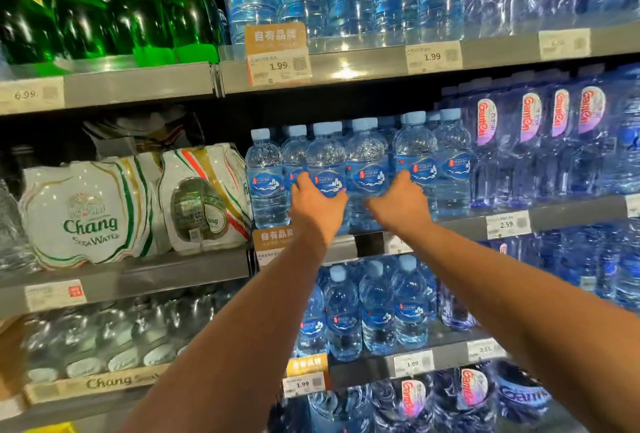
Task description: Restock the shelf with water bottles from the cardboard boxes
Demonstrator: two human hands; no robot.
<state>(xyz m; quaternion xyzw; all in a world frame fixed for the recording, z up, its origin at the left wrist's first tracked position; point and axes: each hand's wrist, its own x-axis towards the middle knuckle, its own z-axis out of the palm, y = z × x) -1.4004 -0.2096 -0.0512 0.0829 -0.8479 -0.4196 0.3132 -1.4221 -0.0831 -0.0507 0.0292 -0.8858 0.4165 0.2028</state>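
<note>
Landmark: orange tag on the front edge of the middle shelf. I give every position from it.
Left hand: above and just right of the tag. Its fingers are curled round the left bottle at the lower edge of the label, with the thumb on the opposite side. I judge it a full grip.
Right hand: further right of the tag, level with the left hand. Its fingertips wrap the far side of the right bottle. It is closed on that bottle and holds nothing else.
Bottle position: both stand upright in the front row above and right of the tag, touching each other. The hands hide their bases, so I cannot tell whether they rest on the shelf.
Neighbours: a shelved bottle stands directly above the tag, just beside the left bottle. More of the same kind stand to the right.
Handling, my judgement: the bottles are full and sealed, so each has real weight for one hand. The walls are thin plastic and will give if squeezed. The label film is smooth and may slip.
Recommended hold: round the label band, as now, and not by the cap.
Risk: I may nudge the tight row on release.
Boxes: no supply box is in view.
</note>
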